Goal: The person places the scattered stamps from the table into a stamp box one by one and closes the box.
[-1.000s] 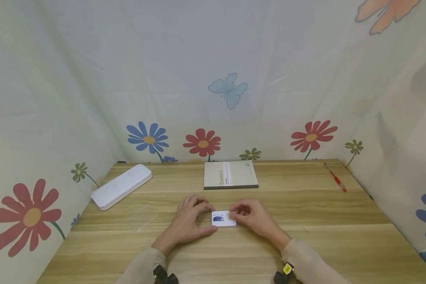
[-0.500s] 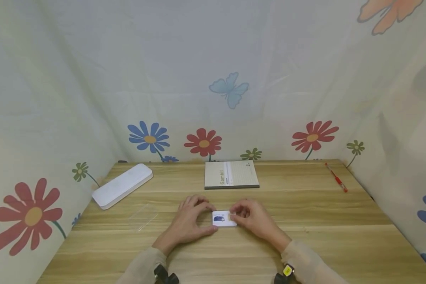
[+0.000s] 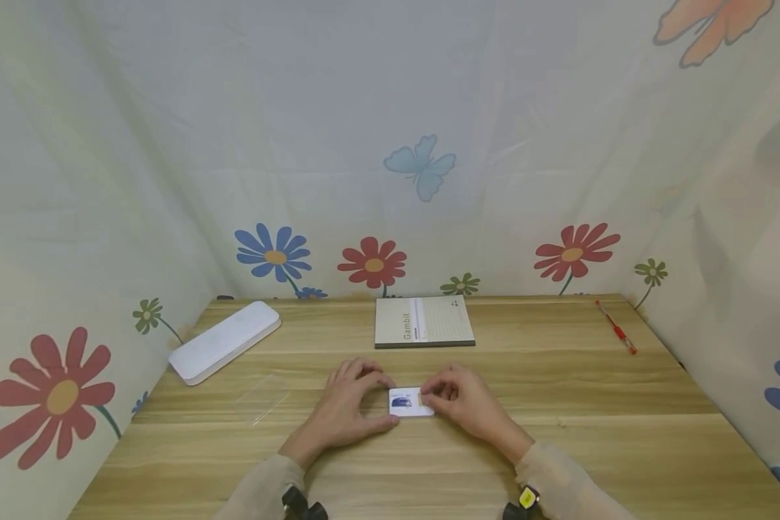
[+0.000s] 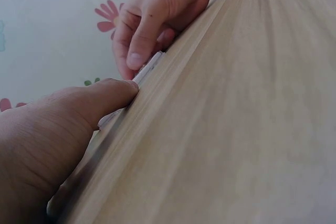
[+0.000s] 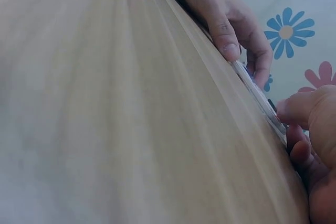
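A small, flat white box (image 3: 401,409) with a blue picture on top lies on the wooden table between both hands. My left hand (image 3: 342,410) holds its left end, with the thumb at the near edge and the fingertips at the far edge. At the right end, my right hand (image 3: 469,406) has thumb and curled forefinger pinched together over a small yellowish patch on the top face. In the left wrist view the box's thin side (image 4: 150,66) shows low against the tabletop. The right fingers hide part of its right end.
A clear plastic sheet (image 3: 263,399) lies left of the left hand. Farther back are a white pencil case (image 3: 224,342), a notebook (image 3: 425,321) marked "Gambit" and a red pen (image 3: 615,326). A flowered curtain (image 3: 312,144) stands behind the wooden table (image 3: 416,477).
Both hands and the white box stay almost in place. The right thumb and forefinger shift very slightly over the box's right end; the camera view drifts a little.
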Demonstrator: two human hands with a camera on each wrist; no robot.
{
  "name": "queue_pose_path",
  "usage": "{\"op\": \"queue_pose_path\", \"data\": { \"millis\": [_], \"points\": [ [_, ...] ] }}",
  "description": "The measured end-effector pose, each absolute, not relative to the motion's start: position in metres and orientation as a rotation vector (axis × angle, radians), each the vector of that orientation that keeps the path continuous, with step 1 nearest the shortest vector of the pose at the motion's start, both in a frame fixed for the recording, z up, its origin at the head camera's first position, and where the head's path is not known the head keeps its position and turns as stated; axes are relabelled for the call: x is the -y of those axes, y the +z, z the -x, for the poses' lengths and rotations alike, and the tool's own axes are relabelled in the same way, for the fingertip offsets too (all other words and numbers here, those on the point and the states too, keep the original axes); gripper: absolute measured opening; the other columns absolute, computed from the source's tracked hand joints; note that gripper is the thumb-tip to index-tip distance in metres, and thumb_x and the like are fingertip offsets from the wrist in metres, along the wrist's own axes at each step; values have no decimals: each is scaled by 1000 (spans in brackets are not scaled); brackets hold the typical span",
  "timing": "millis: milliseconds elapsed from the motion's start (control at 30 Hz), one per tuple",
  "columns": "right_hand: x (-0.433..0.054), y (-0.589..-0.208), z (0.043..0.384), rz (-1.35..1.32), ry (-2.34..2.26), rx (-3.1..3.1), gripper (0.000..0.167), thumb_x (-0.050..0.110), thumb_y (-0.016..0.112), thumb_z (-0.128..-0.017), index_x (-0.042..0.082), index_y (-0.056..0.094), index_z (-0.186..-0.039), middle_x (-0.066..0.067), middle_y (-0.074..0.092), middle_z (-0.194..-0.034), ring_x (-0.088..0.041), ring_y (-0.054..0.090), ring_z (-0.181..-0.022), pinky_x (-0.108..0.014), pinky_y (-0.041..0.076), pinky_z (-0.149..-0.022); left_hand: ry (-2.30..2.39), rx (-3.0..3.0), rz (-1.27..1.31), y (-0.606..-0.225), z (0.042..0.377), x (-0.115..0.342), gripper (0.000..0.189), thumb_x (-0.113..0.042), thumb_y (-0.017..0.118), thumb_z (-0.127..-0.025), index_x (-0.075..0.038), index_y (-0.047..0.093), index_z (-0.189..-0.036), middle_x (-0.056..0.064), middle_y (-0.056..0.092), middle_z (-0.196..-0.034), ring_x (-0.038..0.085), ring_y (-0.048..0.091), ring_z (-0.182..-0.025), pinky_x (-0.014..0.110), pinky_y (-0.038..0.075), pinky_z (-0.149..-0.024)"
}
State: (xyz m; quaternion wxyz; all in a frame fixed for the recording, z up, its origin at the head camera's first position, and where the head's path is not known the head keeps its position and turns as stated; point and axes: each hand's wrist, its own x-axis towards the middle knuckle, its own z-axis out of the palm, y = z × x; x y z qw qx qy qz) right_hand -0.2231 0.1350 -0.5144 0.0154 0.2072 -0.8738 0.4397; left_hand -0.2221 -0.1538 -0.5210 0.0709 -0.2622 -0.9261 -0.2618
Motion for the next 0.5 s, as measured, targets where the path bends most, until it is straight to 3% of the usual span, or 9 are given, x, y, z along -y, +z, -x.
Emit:
{"op": "queue_pose_path", "data": {
  "millis": [233, 500],
  "points": [
    [-136, -512, 222, -616, 1431, 2700, 7, 22, 82, -103, 24, 86, -108, 10, 72, -104, -12, 63, -90, -26, 53, -78, -777, 2778, 790, -519, 221, 153, 56, -72, 85, -86, -37, 76, -128, 1, 59, -149, 29, 48, -142, 62, 37, -119],
    [-139, -514, 224, -614, 1560, 2668, 15, 21, 78, -106, 15, 83, -119, 5, 76, -103, -12, 65, -85, -26, 55, -74, -787, 2783, 789, -518, 221, 153, 56, -71, 85, -85, -37, 76, -129, 1, 59, -150, 29, 48, -143, 62, 36, -120]
  ]
}}
